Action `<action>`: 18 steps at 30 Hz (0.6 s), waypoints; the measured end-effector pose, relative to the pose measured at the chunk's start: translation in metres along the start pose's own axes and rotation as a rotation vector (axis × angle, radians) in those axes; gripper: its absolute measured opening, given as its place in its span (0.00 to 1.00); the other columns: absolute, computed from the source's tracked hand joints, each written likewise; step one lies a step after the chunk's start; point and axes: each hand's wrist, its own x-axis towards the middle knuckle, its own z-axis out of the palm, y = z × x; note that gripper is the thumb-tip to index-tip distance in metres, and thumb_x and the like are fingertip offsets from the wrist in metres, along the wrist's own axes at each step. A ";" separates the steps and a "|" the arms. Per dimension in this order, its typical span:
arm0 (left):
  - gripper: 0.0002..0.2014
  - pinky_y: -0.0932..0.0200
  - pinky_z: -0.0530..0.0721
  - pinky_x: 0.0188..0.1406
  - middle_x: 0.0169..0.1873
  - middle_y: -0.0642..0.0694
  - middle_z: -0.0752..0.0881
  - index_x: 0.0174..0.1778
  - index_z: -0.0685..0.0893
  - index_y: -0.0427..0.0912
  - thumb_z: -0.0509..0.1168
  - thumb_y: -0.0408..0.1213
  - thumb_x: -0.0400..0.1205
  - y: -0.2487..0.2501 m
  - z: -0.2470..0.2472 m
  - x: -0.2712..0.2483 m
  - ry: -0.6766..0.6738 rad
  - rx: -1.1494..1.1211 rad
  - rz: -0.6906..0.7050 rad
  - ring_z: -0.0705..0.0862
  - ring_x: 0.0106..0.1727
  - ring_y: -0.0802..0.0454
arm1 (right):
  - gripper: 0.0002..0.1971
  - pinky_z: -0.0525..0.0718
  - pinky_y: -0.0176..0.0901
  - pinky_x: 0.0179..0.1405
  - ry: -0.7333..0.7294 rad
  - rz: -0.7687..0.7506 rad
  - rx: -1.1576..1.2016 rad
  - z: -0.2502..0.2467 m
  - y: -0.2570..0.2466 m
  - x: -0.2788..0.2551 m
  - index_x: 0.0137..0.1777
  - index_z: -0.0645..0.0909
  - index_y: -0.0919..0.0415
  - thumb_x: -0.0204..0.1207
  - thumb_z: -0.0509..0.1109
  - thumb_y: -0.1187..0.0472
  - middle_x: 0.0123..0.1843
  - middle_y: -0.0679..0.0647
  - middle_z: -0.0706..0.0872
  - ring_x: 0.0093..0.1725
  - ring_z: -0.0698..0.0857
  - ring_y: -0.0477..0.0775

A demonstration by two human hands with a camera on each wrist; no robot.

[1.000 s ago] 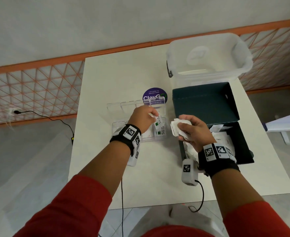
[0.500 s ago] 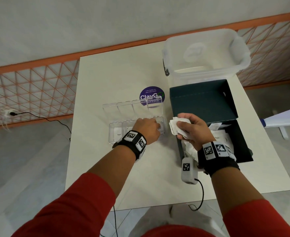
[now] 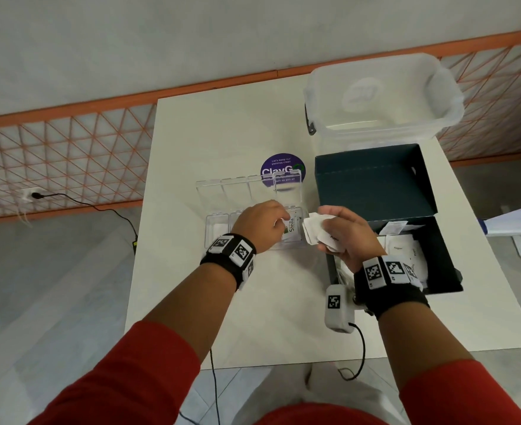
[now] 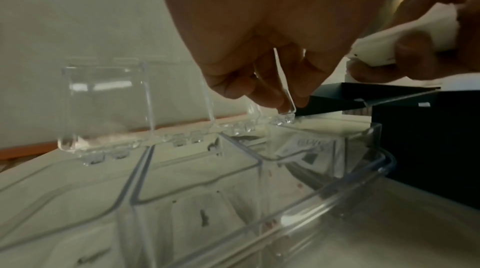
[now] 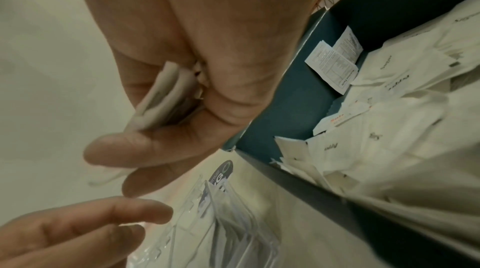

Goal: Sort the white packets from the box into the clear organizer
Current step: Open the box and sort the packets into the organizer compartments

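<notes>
The left hand (image 3: 265, 223) had come off the clear organizer (image 3: 253, 216), fingers loosely curled and holding nothing, reaching toward the packets (image 3: 317, 231) gripped in the right hand (image 3: 345, 234) beside the box (image 3: 437, 256); another transfer seemed next.

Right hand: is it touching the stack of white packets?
Touching. The right wrist view shows the right hand with fingers curled round the stack of white packets.
</notes>
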 end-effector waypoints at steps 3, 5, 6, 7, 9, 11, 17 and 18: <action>0.11 0.70 0.76 0.50 0.56 0.48 0.86 0.56 0.89 0.42 0.63 0.34 0.82 0.006 -0.005 -0.004 0.090 -0.166 -0.028 0.81 0.45 0.64 | 0.16 0.86 0.44 0.27 -0.032 0.028 0.022 0.005 -0.002 -0.003 0.56 0.84 0.58 0.79 0.59 0.74 0.52 0.61 0.89 0.38 0.90 0.57; 0.09 0.80 0.73 0.40 0.51 0.52 0.87 0.54 0.89 0.44 0.67 0.39 0.82 0.015 -0.009 -0.007 0.144 -0.340 -0.034 0.78 0.38 0.71 | 0.15 0.85 0.44 0.26 -0.043 0.018 0.022 0.009 -0.003 -0.005 0.55 0.84 0.58 0.80 0.60 0.74 0.51 0.62 0.88 0.36 0.90 0.56; 0.10 0.79 0.74 0.38 0.48 0.55 0.87 0.55 0.88 0.46 0.69 0.42 0.80 0.020 -0.012 -0.009 0.135 -0.408 -0.041 0.78 0.36 0.72 | 0.14 0.86 0.43 0.26 -0.048 0.011 0.027 0.011 -0.003 -0.006 0.55 0.84 0.58 0.80 0.62 0.74 0.50 0.61 0.88 0.35 0.90 0.56; 0.12 0.77 0.75 0.36 0.46 0.58 0.85 0.56 0.87 0.49 0.72 0.46 0.78 0.024 -0.015 -0.010 0.100 -0.442 -0.056 0.78 0.36 0.72 | 0.13 0.86 0.44 0.26 -0.053 0.005 0.029 0.013 -0.003 -0.007 0.55 0.84 0.58 0.80 0.64 0.74 0.49 0.61 0.88 0.36 0.91 0.55; 0.19 0.72 0.76 0.38 0.45 0.60 0.83 0.60 0.85 0.52 0.76 0.48 0.73 0.029 -0.018 -0.009 0.005 -0.452 -0.095 0.79 0.36 0.69 | 0.12 0.87 0.44 0.28 -0.069 0.001 0.018 0.018 -0.002 -0.009 0.56 0.84 0.57 0.80 0.67 0.73 0.49 0.59 0.89 0.37 0.91 0.56; 0.22 0.68 0.78 0.41 0.45 0.59 0.83 0.60 0.85 0.51 0.80 0.42 0.70 0.027 -0.019 -0.009 -0.042 -0.492 -0.131 0.80 0.37 0.66 | 0.13 0.87 0.45 0.28 -0.085 0.009 0.016 0.021 -0.001 -0.011 0.56 0.84 0.56 0.80 0.66 0.74 0.51 0.59 0.89 0.39 0.91 0.57; 0.11 0.67 0.82 0.37 0.36 0.55 0.88 0.47 0.88 0.51 0.78 0.34 0.72 0.014 -0.022 -0.015 -0.052 -0.708 -0.221 0.85 0.36 0.63 | 0.20 0.88 0.47 0.29 -0.148 0.035 0.049 0.023 -0.006 -0.015 0.59 0.83 0.57 0.78 0.60 0.78 0.56 0.62 0.86 0.42 0.90 0.60; 0.10 0.68 0.81 0.35 0.34 0.56 0.88 0.45 0.89 0.51 0.78 0.35 0.72 0.013 -0.023 -0.016 -0.061 -0.717 -0.230 0.85 0.35 0.63 | 0.21 0.88 0.47 0.29 -0.164 0.033 0.044 0.023 -0.005 -0.015 0.60 0.83 0.57 0.77 0.60 0.78 0.56 0.62 0.86 0.40 0.90 0.60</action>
